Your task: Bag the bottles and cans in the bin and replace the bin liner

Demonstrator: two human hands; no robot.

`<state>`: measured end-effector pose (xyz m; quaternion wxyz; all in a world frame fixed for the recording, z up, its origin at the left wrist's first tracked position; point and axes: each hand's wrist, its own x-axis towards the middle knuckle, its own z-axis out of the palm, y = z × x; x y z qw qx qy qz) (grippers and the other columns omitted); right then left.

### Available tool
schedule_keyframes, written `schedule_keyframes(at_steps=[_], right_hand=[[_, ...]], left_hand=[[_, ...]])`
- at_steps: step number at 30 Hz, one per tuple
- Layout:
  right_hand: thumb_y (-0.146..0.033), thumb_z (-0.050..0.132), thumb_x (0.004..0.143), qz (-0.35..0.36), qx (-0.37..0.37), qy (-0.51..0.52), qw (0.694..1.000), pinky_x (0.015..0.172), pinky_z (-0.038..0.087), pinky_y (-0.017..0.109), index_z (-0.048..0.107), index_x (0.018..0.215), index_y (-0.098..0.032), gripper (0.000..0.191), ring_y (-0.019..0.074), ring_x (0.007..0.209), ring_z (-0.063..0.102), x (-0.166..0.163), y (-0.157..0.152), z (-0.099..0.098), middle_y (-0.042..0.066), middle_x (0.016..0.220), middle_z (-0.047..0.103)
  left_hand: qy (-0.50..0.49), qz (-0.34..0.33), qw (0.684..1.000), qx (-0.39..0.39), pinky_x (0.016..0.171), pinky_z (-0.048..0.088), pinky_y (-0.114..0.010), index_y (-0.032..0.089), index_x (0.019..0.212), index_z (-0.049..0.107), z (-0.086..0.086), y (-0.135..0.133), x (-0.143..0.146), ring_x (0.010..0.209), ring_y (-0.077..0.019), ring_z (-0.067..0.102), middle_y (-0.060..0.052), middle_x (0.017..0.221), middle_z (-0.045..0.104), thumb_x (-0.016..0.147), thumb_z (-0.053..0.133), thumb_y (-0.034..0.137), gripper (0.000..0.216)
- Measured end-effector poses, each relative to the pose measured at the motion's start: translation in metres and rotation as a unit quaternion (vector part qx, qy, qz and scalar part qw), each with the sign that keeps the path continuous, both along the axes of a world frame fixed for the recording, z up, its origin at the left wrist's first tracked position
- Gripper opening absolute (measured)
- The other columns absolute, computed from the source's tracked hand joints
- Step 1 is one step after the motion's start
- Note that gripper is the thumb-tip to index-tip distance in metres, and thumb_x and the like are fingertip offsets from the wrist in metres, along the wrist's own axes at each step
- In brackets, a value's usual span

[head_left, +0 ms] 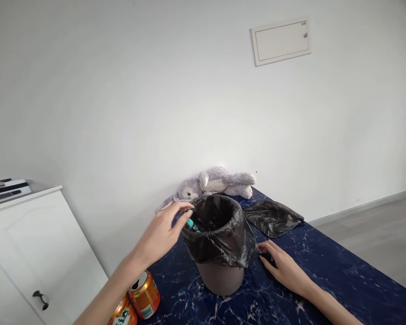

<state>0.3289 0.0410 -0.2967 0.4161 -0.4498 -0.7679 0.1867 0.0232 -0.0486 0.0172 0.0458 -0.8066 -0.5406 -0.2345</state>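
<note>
A grey-brown bin stands upright on the table, lined with a black trash bag folded down over its rim. My left hand is over the bin's left rim, thumb and forefinger drawn together. At the thumb tip, against the bag's inside, shows a small teal object; its kind is unclear and the fingers partly hide it. Low on the right, my right hand has its fingertips at the bag's flared lower edge, apparently pinching it. Two orange drink cans, one open-topped, stand below my left forearm.
A grey plush toy lies behind the bin against the wall. Another black plastic bag lies flat on the dark blue marbled table. To the left stands a white cabinet with items on top.
</note>
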Motion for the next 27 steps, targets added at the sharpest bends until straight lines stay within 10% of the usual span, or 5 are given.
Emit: schedule_keyframes(at_steps=[6, 11, 17, 27], right_hand=[[-0.041, 0.045, 0.106, 0.004, 0.004, -0.007, 1.000, 0.096, 0.057, 0.041, 0.058, 0.125, -0.028, 0.027, 0.0268, 0.114, 0.068, 0.002, 0.001, -0.004, 0.010, 0.124, 0.065], [-0.040, 0.045, 0.106, 0.007, 0.004, -0.013, 1.000, 0.096, 0.058, 0.040, 0.059, 0.126, -0.029, 0.027, 0.0268, 0.116, 0.068, 0.003, 0.003, -0.007, 0.010, 0.124, 0.066], [-0.039, 0.045, 0.105, 0.002, 0.011, -0.011, 1.000, 0.098, 0.057, 0.042, 0.058, 0.124, -0.028, 0.025, 0.0264, 0.114, 0.068, 0.002, 0.003, -0.007, 0.009, 0.123, 0.066], [-0.038, 0.045, 0.105, 0.011, 0.008, -0.004, 1.000, 0.097, 0.057, 0.041, 0.058, 0.122, -0.027, 0.023, 0.0257, 0.113, 0.068, 0.001, 0.006, -0.010, 0.010, 0.122, 0.066]], left_hand=[[0.062, 0.132, 0.988, -0.049, 0.098, 0.057, -0.044, 0.029, 0.127, 0.068, -0.007, -0.014, -0.076, 0.123, -0.0320, 0.070, -0.008, 0.135, 0.074, 0.103, 0.036, 0.065, 0.054], [0.181, 0.175, 0.947, -0.200, 0.104, 0.053, -0.051, 0.023, 0.139, 0.067, -0.065, -0.027, -0.137, 0.129, -0.0396, 0.066, -0.015, 0.140, 0.072, 0.094, 0.050, 0.062, 0.062], [0.173, 0.137, 0.962, -0.162, 0.093, 0.057, -0.048, 0.028, 0.137, 0.067, -0.121, -0.034, -0.164, 0.111, -0.0353, 0.073, -0.012, 0.135, 0.072, 0.098, 0.042, 0.051, 0.052], [-0.077, 0.131, 0.979, 0.137, 0.101, 0.057, -0.046, 0.026, 0.145, 0.051, 0.014, -0.015, -0.051, 0.128, -0.0335, 0.066, -0.011, 0.147, 0.065, 0.096, 0.056, 0.067, 0.064]])
